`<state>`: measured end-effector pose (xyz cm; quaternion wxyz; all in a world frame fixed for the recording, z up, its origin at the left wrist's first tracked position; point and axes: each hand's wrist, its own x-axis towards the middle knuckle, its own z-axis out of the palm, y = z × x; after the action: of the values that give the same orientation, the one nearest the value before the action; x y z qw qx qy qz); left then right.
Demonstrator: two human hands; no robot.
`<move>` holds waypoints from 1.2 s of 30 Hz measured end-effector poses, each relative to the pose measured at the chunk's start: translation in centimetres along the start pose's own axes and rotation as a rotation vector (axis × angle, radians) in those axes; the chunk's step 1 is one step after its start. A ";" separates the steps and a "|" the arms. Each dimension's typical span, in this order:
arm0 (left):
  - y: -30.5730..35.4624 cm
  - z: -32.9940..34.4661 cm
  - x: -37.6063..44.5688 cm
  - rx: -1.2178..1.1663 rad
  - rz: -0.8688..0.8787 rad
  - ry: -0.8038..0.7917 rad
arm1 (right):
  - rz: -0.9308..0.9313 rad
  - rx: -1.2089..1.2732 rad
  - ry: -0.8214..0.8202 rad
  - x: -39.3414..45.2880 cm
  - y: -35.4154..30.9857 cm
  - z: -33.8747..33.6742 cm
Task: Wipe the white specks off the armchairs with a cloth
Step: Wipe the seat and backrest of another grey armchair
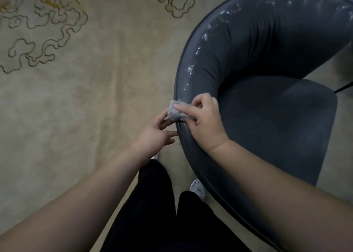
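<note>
Pinched the cloth [176, 112] in right hand [203, 118] on the armchair [267, 108] rim mid-frame, left hand [154, 135] loosely touching it; specks [205, 37] toward upper right likely next.

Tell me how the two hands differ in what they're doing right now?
The right hand lies on top of the armchair's rim, pinching the grey cloth against it; the left hand sits lower, off the rim, fingers touching the cloth's underside. Both meet at the cloth, below the white specks.
</note>
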<state>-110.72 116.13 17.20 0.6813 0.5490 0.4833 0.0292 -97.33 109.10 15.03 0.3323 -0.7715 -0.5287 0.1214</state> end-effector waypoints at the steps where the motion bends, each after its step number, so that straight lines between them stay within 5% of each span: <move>1: 0.3 -0.2 0.1 -0.020 -0.015 0.008 | 0.018 0.002 0.012 0.2 -0.1 0.1; 6: 2.5 -2.0 2.5 -0.046 -0.063 -0.051 | 0.088 0.020 0.096 -4.8 -0.1 -0.1; 13: 5.8 -4.5 6.9 0.072 -0.045 -0.184 | 0.165 0.034 0.144 5.5 -0.3 1.2; 21: 8.8 -6.0 11.5 0.240 0.062 -0.407 | 0.299 0.026 0.253 0.2 -0.7 1.7; 26: 8.4 -6.3 12.6 0.274 0.092 -0.437 | 0.379 0.061 0.328 7.5 -0.2 1.7; 32: 9.6 -5.9 13.9 0.223 0.091 -0.423 | 0.383 0.049 0.330 1.5 -1.8 2.7; 36: 10.4 -5.7 14.8 0.199 0.117 -0.398 | 0.317 0.047 0.308 7.0 -0.1 2.0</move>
<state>-101.66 132.79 16.43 0.7027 0.6355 0.3075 -0.0880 -95.65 116.15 14.71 0.4040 -0.8464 -0.3408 0.0650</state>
